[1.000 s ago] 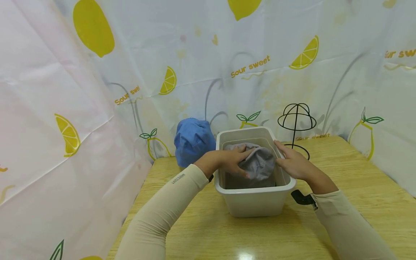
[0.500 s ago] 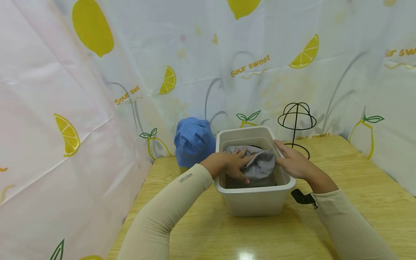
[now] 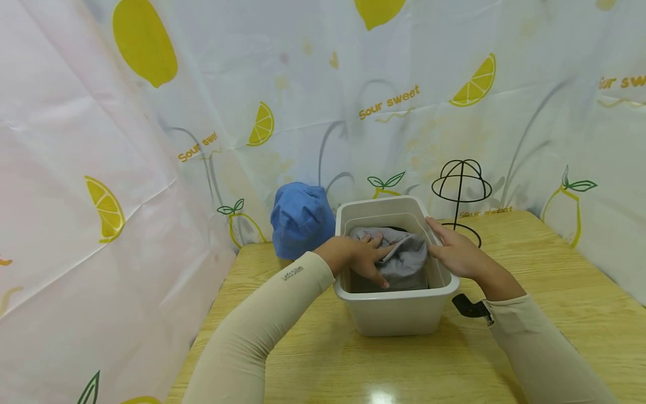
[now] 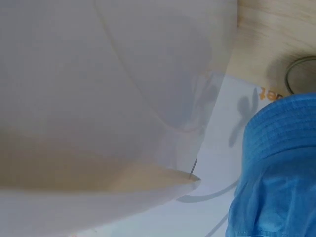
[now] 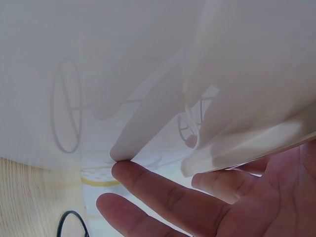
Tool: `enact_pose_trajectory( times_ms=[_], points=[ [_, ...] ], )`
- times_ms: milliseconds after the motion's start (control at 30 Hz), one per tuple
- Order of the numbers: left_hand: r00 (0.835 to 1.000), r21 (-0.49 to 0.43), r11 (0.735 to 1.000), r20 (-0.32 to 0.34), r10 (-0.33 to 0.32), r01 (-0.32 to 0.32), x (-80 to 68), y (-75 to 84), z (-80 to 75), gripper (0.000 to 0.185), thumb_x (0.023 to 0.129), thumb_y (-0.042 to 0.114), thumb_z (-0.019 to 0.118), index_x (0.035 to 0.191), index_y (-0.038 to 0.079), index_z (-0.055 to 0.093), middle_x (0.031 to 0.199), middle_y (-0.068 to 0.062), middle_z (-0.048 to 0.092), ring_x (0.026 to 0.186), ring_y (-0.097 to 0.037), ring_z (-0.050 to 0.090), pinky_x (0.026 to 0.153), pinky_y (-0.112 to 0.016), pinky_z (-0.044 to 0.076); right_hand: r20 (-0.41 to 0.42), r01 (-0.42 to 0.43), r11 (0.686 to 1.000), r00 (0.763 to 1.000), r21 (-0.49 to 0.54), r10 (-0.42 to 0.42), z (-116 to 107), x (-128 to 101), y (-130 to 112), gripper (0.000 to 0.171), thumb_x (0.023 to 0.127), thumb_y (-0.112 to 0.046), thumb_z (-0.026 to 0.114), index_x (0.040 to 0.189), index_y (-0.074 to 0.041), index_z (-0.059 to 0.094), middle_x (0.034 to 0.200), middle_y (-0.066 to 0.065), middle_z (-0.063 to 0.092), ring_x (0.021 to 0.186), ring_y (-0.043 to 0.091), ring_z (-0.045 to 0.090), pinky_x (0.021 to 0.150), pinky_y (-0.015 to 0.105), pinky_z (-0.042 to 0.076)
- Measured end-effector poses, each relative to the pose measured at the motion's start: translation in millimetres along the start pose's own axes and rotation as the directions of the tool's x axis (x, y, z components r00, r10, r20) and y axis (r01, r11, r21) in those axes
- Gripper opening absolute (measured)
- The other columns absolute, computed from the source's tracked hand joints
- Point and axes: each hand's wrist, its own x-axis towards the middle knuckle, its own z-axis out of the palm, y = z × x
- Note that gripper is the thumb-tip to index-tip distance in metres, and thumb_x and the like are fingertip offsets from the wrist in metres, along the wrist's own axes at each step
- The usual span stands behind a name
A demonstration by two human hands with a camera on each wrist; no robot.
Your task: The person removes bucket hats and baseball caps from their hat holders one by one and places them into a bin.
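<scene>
A white plastic bin [image 3: 396, 317] stands mid-table with a crumpled grey fabric hat [image 3: 406, 261] inside it. My left hand [image 3: 364, 256] reaches over the bin's left wall and presses flat, with fingers spread, on the grey hat. Along the bin's right rim rests my right hand [image 3: 452, 251], its fingers straight. In the right wrist view those fingers [image 5: 163, 193] lie against the pale bin wall [image 5: 148, 74]. The left wrist view shows only the blurred bin wall [image 4: 98, 98] and a blue hat [image 4: 279, 168]; the left hand is hidden there.
The blue hat [image 3: 301, 219] stands behind the bin at its left. A bare black wire hat stand [image 3: 460, 186] is at the back right. A lemon-print curtain [image 3: 151, 140] closes the left and back sides. The wooden table [image 3: 555, 280] extends rightwards.
My left hand has pushed the grey hat lower into the bin and drawn back slightly towards the left wall. The right hand has stayed on the rim.
</scene>
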Motion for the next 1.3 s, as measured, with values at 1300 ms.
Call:
enact_pose_trajectory(
  times_ms=[1300],
  points=[
    [0.999, -0.016, 1.000, 0.028, 0.023, -0.023, -20.5, 1.0, -33.0, 0.102, 0.090, 0.074, 0.059, 0.167, 0.037, 0.005, 0.176, -0.005, -0.002, 0.162, -0.032, -0.005, 0.128, -0.058, 0.001, -0.008, 0.011, 1.000, 1.000, 0.001, -0.011, 2, 1, 3, 0.071, 0.107, -0.020, 0.044, 0.166, -0.004, 0.009, 0.168, 0.031, 0.016, 0.139, 0.059, 0.041, 0.096, 0.066, 0.051]
  ],
)
